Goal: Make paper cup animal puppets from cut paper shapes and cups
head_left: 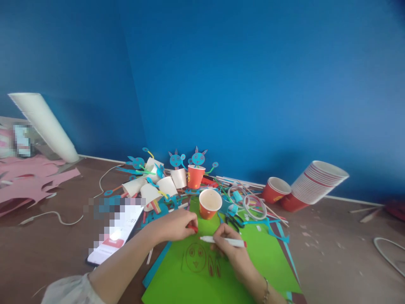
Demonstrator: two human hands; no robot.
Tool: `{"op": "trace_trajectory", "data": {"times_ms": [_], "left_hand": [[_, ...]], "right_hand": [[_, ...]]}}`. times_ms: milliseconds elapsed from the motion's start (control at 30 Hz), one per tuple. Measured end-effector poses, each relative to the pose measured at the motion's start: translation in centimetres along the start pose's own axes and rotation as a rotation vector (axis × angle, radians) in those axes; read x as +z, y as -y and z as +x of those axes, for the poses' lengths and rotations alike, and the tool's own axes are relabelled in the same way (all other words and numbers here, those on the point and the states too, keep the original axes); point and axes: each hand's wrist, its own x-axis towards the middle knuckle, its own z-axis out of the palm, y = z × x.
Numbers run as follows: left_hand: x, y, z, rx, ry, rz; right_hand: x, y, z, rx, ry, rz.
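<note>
My right hand (232, 249) grips a white marker (236, 242) with a red end, its tip pointing left just above a green sheet of paper (177, 278). Pinched in my left hand (181, 224) is a small red marker cap (193, 229), apart from the marker. Drawn in red-brown on the sheet are a round face (195, 258) with eyes and a beak-like mouth, and two long ear shapes (214, 267) beside it. An upright red paper cup (210, 204) stands on the sheet beyond my hands. Black-handled scissors (236, 222) lie right of the cup.
A lit phone (115, 236) lies left of my left forearm. Cup figures with blue paper heads (198, 158), straws and scraps crowd the wall side. Rings of tape (255, 207), a single cup (276, 189) and a leaning cup stack (314, 185) are at right; pink paper (28, 179) lies left.
</note>
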Motion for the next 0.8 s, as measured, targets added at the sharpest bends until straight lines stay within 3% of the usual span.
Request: {"op": "trace_trajectory", "data": {"times_ms": [200,633,800], "left_hand": [[-0.4,-0.4,-0.3,0.036,0.045,-0.070],[0.6,-0.3,-0.1,0.058,0.061,-0.362],[0.9,-0.9,-0.2,0.039,0.100,-0.466]], "right_hand": [[-0.9,-0.4,0.1,-0.090,-0.119,0.099],[-0.5,0.7,-0.5,-0.149,-0.114,-0.001],[-0.2,0.6,-0.4,-0.093,-0.018,0.011]]}}
